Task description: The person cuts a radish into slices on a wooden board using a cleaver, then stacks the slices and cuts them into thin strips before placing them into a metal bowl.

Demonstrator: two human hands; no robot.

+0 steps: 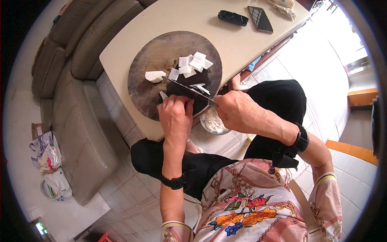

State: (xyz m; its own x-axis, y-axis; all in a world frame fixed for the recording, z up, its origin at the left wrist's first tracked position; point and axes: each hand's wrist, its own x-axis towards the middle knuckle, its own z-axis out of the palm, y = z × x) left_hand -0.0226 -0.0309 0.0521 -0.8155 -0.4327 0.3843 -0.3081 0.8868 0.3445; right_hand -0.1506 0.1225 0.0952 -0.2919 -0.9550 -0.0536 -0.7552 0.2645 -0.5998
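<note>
A round dark wooden board (145, 54) lies on the table. My right hand (238, 109) is closed round the handle of a knife (189, 89), whose blade reaches left across the board. Beside the blade, my left hand (176, 112) is bent down onto the board; what its fingertips press is hidden. A small white piece (163, 95) shows at its upper left. Thin white strips (200, 88) lie along the blade. Beyond it are several flat white slices (197, 61) in a loose pile and a thicker white chunk (155, 76).
A bowl of white shreds (214, 122) stands below the board's near edge. On the table (117, 45) are a black case (233, 18), a phone (260, 19) and a pale cloth item (284, 9). A grey sofa (86, 141) stands left, with bags (50, 155) beyond it.
</note>
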